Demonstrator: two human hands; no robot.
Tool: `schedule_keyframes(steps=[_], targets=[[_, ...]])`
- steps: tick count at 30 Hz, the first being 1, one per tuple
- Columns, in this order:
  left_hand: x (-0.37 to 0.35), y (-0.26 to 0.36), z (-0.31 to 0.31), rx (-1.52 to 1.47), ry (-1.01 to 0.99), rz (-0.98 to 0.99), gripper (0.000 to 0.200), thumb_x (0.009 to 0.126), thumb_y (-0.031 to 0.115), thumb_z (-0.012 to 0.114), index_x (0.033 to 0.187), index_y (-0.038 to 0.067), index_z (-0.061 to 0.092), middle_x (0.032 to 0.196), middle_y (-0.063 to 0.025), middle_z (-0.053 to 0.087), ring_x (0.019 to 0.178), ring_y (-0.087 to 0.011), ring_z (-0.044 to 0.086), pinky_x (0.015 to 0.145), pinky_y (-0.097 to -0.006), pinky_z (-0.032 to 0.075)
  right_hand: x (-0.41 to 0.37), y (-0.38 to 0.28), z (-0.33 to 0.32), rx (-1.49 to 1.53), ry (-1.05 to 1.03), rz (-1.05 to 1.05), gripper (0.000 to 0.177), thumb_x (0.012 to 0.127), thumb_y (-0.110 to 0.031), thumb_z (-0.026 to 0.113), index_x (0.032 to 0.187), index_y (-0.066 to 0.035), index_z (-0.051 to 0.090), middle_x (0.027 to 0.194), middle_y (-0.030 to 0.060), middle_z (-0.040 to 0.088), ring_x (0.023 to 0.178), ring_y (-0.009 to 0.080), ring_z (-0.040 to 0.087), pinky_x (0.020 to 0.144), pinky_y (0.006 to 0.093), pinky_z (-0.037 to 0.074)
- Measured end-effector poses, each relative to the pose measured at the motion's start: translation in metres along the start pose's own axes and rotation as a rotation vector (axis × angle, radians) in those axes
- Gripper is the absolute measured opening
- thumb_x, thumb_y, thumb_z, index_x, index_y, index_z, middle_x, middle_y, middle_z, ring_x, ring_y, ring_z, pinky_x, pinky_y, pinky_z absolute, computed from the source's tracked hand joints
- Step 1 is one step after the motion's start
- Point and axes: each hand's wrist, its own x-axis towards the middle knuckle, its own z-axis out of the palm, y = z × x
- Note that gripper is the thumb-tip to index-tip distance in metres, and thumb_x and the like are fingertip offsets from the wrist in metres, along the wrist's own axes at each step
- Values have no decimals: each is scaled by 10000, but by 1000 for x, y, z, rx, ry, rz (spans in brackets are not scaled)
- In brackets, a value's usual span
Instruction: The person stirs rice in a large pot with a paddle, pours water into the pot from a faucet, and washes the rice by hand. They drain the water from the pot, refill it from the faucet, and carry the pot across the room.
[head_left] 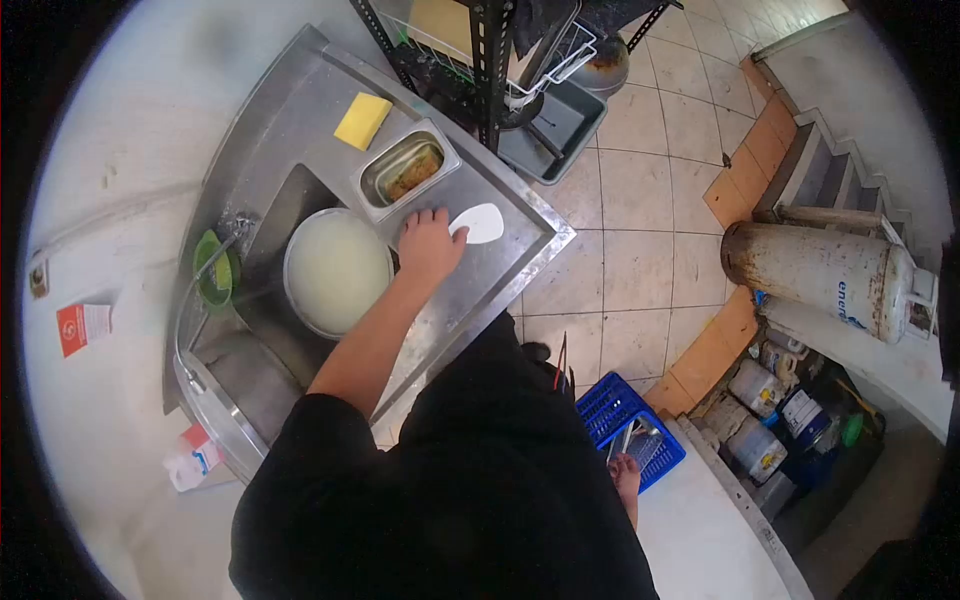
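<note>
My left hand (430, 243) lies flat on the steel counter (500, 265), fingers apart. Its thumb touches a white paddle-shaped spoon (480, 222) lying just to its right. Left of that hand, a large round pot (338, 270) of whitish liquid sits in the sink. Beyond the fingers stands a rectangular metal pan (405, 170) holding brownish food. My right hand (628, 478) hangs low at my side, by a blue plastic crate (612, 405) with metal utensils in it. Whether it holds anything cannot be made out.
A yellow sponge (362, 120) lies on the counter's far end and a green bowl (215, 270) sits by the faucet hose. A black rack (490, 60), grey tub (560, 120), rusty gas cylinder (820, 270), several jars (770, 420) and steps stand around the tiled floor.
</note>
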Motion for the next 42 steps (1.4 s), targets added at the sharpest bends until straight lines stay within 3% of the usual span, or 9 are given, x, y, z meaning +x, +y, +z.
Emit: schedule_keyframes(steps=[7, 11, 20, 28, 32, 34, 35, 38, 42], targets=[[-10, -11, 35, -231, 258, 437, 241, 816, 132, 651, 1043, 69, 604, 1060, -100, 542, 1061, -309, 501, 900, -458, 434, 9, -10, 26, -72, -191, -62, 208, 992, -215, 513, 1134, -76, 573, 862, 30, 624, 624, 106, 580, 511, 221, 411], [-11, -10, 32, -223, 254, 429, 300, 809, 136, 654, 1102, 87, 617, 1066, -81, 545, 1067, -296, 499, 917, -467, 406, 22, -14, 0, -438, -167, -235, 222, 987, -244, 539, 1130, -79, 573, 803, 18, 601, 545, 102, 541, 460, 228, 383], [-32, 1, 9, -105, 378, 382, 617, 789, 171, 676, 1364, 83, 470, 1101, -84, 569, 1086, -276, 500, 929, -473, 356, 16, -29, 4, -115, -69, -95, 225, 975, -283, 559, 1069, -80, 586, 819, 12, 622, 602, 98, 581, 503, 225, 419], [-246, -12, 35, -488, 439, 278, 205, 769, 7, 552, 949, 41, 642, 945, -139, 596, 957, -331, 555, 881, -426, 462, 90, 4, -31, -677, -445, -244, 195, 961, -264, 573, 1035, -84, 579, 808, 30, 616, 576, 123, 564, 458, 248, 410], [-435, -52, 166, -665, -62, -212, 342, 802, 109, 545, 1124, 76, 654, 1068, -160, 644, 1010, -356, 587, 880, -438, 466, 149, -15, -63, -824, -465, -175, 186, 955, -265, 581, 1013, -88, 570, 791, 36, 605, 566, 134, 556, 437, 255, 401], [-561, -84, 263, -1354, -213, -809, 426, 896, 340, 559, 1205, 53, 620, 1128, -213, 648, 1099, -341, 597, 968, -422, 453, 187, -33, -75, -831, -414, -131, 183, 952, -265, 584, 1002, -90, 566, 783, 39, 600, 561, 139, 552, 427, 258, 396], [-641, -106, 305, -1207, -295, -1094, 477, 878, 405, 581, 1189, 46, 626, 1122, -202, 654, 1075, -350, 613, 949, -431, 470, 206, -44, -76, -812, -389, -112, 181, 951, -265, 586, 996, -91, 564, 779, 40, 597, 558, 142, 549, 422, 259, 393], [-889, -121, 377, -260, -401, -1036, 329, 863, 321, 633, 1129, 139, 702, 1152, -132, 668, 1093, -299, 626, 920, -390, 496, 348, -93, -72, -515, -222, 126, 178, 946, -265, 591, 979, -94, 557, 767, 45, 589, 550, 150, 543, 407, 264, 386], [-1019, -116, 366, -489, -892, -1723, 292, 869, 265, 650, 1136, 157, 705, 1274, -46, 629, 1164, -240, 605, 972, -388, 464, 173, -149, 96, -659, -568, -505, 237, 939, -355, 599, 983, -132, 533, 817, 34, 583, 664, 130, 572, 489, 250, 425]])
